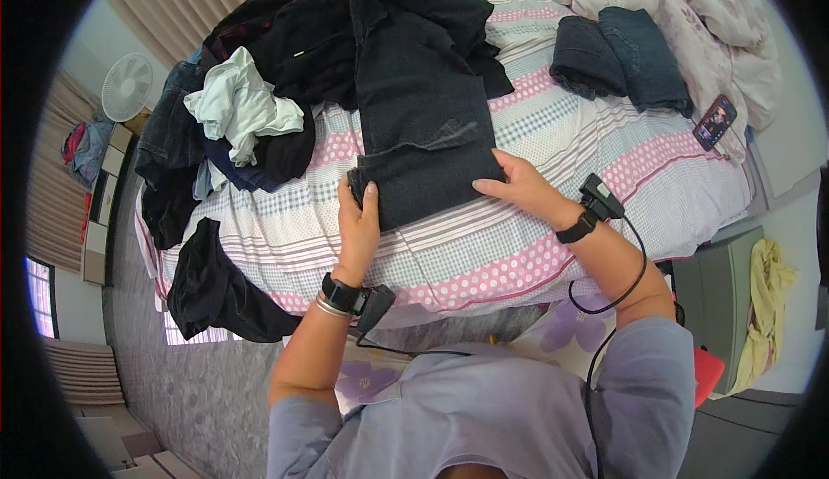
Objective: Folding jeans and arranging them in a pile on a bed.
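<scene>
A pair of dark denim trousers lies lengthwise on the bed, its near end turned up in a flat fold with a frayed edge on top. My left hand grips the left corner of that fold, thumb on top. At the right edge of the fold, my right hand pinches the cloth between thumb and fingers. Both wrists wear black straps with small devices and cables. Beyond and to the left of the trousers lie black garments. A crumpled white garment rests on the dark pile at the left.
Two folded pairs of jeans and a smartphone lie at the right of the bed. A black garment hangs over the near left edge. A blanket is bunched at the far right. A white fan stands beyond.
</scene>
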Tool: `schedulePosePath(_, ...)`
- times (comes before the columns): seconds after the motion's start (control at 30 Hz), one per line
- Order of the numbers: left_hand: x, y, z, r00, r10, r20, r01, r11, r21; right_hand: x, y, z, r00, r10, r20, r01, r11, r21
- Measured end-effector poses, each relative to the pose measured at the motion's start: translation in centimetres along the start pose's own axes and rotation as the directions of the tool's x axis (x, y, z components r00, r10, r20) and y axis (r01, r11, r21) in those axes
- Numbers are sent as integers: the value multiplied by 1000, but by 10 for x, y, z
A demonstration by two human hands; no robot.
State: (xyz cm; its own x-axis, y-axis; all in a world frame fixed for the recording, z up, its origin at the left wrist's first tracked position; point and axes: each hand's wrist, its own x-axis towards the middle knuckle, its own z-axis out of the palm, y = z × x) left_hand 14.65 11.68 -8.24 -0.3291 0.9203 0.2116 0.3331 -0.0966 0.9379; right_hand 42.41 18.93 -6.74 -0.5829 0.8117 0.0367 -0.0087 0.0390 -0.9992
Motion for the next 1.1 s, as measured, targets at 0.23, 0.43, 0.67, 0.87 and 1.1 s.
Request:
schedulePosePath(0.23,-10,25,4,934,357,-5,-350,919,184,-10,-5,27,987,-34,-159,30,999,-26)
schedulePosePath(0.43,-14,27,1,913,408,19,-408,912,27,-17,-21,21,759,-612,-220,390,699,-599)
schedulePosePath(0.67,-26,29,-8,932,361,35,-361,932,9,-20,-26,18,642,-757,-123,432,490,-758)
schedulePosePath(0.87,-23,32,-10,935,331,126,-330,944,-24,-34,-37,7,947,-268,-175,245,960,-138)
schedulePosePath(1.1,-35,32,-17,897,375,234,-393,919,37,-45,-61,-21,919,16,393,-119,964,238)
